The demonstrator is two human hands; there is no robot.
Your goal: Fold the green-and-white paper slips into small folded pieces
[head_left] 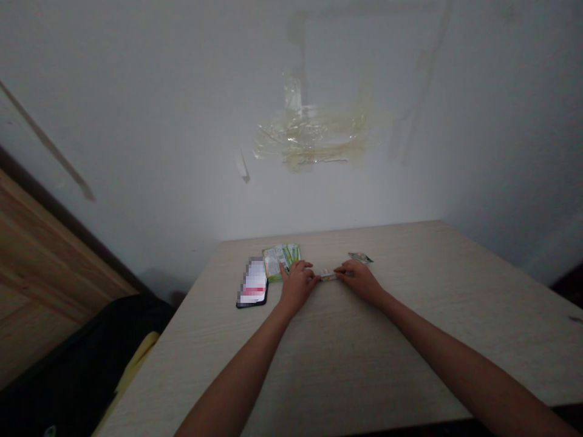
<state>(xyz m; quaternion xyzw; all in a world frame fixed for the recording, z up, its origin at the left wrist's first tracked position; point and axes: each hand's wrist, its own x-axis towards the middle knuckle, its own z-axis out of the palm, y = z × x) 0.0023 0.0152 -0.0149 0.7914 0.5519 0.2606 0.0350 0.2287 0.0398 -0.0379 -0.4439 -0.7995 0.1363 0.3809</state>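
Observation:
My left hand [299, 283] and my right hand [359, 278] rest on the table on either side of a small printed paper piece [327, 275]. It is whitish with coloured print and looks folded, though its exact kind is too small to make out. The fingertips of both hands close on its two ends. Just beyond my left hand lie several green-and-white printed sheets or packets [274, 261], partly hidden by my fingers. A small flat greenish packet [361, 257] lies behind my right hand.
A phone [253, 284] with a lit, blurred screen lies left of the green sheets. The wooden-patterned table [332, 358] meets a pale wall [195, 139] with old tape [314, 133]. At left are dark cloth [91, 358] and wooden furniture [40, 255].

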